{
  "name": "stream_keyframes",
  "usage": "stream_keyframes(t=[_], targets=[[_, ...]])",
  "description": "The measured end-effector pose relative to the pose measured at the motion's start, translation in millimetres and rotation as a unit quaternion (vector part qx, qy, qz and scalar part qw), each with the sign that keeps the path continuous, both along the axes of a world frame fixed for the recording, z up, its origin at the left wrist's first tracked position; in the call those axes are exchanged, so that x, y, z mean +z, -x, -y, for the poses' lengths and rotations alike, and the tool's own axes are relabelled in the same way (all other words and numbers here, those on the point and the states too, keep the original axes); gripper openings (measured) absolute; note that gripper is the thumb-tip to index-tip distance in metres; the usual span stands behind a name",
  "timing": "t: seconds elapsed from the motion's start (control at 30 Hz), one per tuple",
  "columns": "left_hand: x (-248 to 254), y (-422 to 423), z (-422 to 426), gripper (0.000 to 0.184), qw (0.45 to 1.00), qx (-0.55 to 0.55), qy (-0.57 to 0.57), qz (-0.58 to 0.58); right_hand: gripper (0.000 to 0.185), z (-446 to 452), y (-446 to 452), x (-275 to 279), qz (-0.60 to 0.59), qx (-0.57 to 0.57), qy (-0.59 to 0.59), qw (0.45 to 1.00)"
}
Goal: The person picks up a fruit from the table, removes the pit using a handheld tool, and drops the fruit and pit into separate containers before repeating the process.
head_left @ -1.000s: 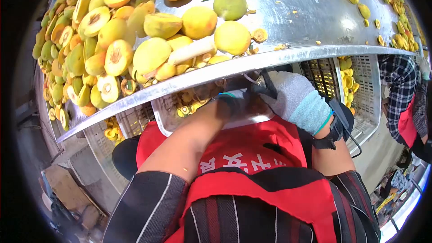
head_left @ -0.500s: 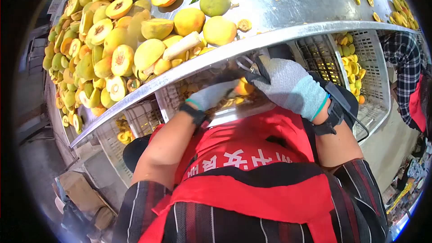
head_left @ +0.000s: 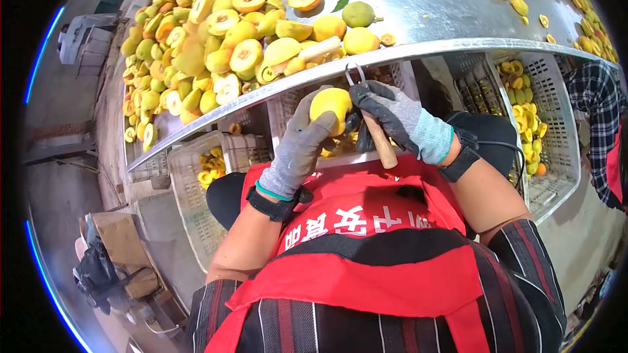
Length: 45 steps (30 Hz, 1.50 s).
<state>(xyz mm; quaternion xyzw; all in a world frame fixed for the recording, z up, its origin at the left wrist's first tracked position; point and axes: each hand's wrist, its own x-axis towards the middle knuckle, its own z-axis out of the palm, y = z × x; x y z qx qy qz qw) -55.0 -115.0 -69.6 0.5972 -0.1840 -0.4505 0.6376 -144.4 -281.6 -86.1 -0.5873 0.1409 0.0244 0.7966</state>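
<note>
Over my lap, just below the metal table's edge, my left hand (head_left: 292, 150) in a grey glove is closed around a yellow peach (head_left: 330, 110). My right hand (head_left: 399, 112), gloved with dark fingers, grips a pitting tool (head_left: 381, 142). The tool's wooden handle points down toward my apron, and its metal loop sticks up above the fingers. My right fingertips are close beside the peach; whether they touch it I cannot tell. Behind both hands, yellow fruit pieces show partly hidden.
A heap of whole and halved peaches (head_left: 222, 23) covers the table's left side, beside a raised metal rim (head_left: 451, 44). Crates with yellow halves stand below, one at left (head_left: 190, 186) and one at right (head_left: 556, 124). At far right a person's plaid sleeve (head_left: 594, 111) shows.
My left hand has come up from low beneath the table edge and now holds the yellow peach near my right hand. The tool's handle has come into sight. The whole view has shifted.
</note>
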Motion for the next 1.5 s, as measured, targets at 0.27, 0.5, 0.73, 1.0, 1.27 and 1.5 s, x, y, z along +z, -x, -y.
stream_keyframes(t=[0.27,0.5,0.73,1.0,1.27,1.5], targets=[[11,5,-15,0.057,0.917,0.138,0.151,-0.341,0.027,-20,8,31,0.034,0.071,0.056,0.995],[22,-4,-30,0.059,0.888,0.031,0.254,-0.382,0.027,-44,22,43,0.082,0.057,0.246,0.964],[29,1,-37,0.057,0.932,0.037,0.228,-0.281,0.017,-48,20,32,0.182,-0.057,0.420,0.887],[33,7,-36,0.055,0.958,0.119,0.180,-0.188,0.027,-62,7,57,0.089,0.010,0.541,0.836],[35,16,-33,0.041,0.978,0.148,0.150,0.002,0.029,-76,6,50,0.106,-0.019,0.514,0.851],[31,2,-43,0.037,0.974,0.180,0.061,0.127,0.024,-78,5,59,0.058,0.121,0.518,0.845]])
